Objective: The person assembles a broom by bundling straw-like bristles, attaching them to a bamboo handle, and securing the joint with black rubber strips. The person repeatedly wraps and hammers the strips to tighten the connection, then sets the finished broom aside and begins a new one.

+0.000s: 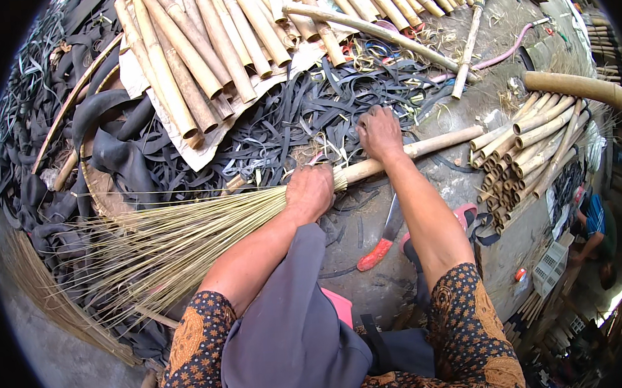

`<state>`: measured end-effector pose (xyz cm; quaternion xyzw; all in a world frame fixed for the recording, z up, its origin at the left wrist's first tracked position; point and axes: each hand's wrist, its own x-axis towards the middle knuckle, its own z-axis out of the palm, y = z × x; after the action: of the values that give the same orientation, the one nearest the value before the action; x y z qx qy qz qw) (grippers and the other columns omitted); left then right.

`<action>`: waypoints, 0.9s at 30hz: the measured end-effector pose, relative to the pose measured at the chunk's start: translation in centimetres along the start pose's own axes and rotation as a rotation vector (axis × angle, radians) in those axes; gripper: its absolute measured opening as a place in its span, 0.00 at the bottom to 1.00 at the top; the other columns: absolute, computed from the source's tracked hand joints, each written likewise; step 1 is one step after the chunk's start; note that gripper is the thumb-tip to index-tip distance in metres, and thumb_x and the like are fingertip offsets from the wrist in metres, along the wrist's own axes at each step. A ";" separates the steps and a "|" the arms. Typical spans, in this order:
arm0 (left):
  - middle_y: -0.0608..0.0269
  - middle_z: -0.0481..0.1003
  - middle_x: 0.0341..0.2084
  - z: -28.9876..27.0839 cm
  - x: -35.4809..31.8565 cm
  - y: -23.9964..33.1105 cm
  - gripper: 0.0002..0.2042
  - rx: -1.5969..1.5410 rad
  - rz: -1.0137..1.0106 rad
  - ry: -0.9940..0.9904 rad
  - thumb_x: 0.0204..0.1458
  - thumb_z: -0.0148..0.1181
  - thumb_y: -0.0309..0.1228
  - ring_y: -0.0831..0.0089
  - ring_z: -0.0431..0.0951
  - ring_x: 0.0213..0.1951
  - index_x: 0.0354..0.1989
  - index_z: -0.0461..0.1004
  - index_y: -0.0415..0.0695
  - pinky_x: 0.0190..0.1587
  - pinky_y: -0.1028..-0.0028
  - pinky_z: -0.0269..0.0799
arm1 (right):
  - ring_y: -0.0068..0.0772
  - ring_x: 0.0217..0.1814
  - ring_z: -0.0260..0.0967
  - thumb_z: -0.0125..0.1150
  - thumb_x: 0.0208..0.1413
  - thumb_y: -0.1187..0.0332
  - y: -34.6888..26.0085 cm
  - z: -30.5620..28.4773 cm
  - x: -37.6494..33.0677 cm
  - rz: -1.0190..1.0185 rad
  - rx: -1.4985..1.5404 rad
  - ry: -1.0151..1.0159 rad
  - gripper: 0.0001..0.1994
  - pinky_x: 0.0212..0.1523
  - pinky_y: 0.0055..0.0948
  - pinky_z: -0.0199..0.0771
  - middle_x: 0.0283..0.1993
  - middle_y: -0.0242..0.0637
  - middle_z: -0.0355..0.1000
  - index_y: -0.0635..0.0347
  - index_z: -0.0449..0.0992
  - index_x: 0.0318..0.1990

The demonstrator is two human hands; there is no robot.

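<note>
Right hand [380,133] at upper centre, fingers bent over black rubber strips [305,111], tips tucked from view, so I cannot tell whether it has hold of one! Left hand [311,192], dead centre, is closed firmly round the neck of the broom [191,235], hiding the spot where sticks meet handle [441,144]. That broom stretches from the left of the frame to right of centre, and the right forearm [427,211] cuts across its handle. Below centre, a knife [374,254], its blade tip hard to make out beside that arm. Bamboo poles [210,46] run off the top edge. Containers: a pale plastic crate [549,267] at lower right, contents too small to tell. Textures now: sticks thin, straw-yellow, fanning wide; handle pale and round; strips flat, looped, tangled; knife grip red; bamboo hollow-ended on a creased pale sheet [204,154]; grey cloth [284,318] draping between patterned sleeves [195,339]
</note>
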<state>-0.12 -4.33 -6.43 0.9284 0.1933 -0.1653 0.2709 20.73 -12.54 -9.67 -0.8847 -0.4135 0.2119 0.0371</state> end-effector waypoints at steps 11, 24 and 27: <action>0.45 0.80 0.46 -0.8 -0.9 -1.2 0.30 -0.139 0.021 -0.133 0.46 0.76 0.43 0.49 0.81 0.51 0.53 0.71 0.39 0.56 0.54 0.76 | 0.24 0.26 0.70 0.50 0.72 0.70 -5.9 -5.1 -15.2 0.420 1.395 -0.294 0.09 0.33 0.25 0.74 0.32 0.37 0.76 0.64 0.73 0.51; 0.46 0.78 0.50 -0.8 -2.1 -1.2 0.32 -0.131 0.015 -0.140 0.50 0.74 0.39 0.50 0.78 0.57 0.62 0.69 0.42 0.62 0.57 0.72 | 0.11 0.23 0.56 0.51 0.75 0.66 -9.8 -6.1 -21.9 0.528 1.381 -0.186 0.12 0.24 0.17 0.56 0.26 0.21 0.64 0.62 0.78 0.56; 0.46 0.78 0.49 -1.0 -2.1 -1.3 0.31 -0.142 0.013 -0.104 0.49 0.75 0.39 0.49 0.78 0.56 0.59 0.70 0.41 0.61 0.56 0.72 | 0.10 0.24 0.56 0.53 0.75 0.65 -10.3 -7.4 -19.5 0.512 1.431 -0.124 0.12 0.25 0.17 0.56 0.26 0.21 0.66 0.61 0.78 0.56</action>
<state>-2.35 -3.37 -5.35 0.8981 0.1840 -0.1975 0.3471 5.29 -19.54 6.20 -0.6999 0.0414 0.4794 0.5279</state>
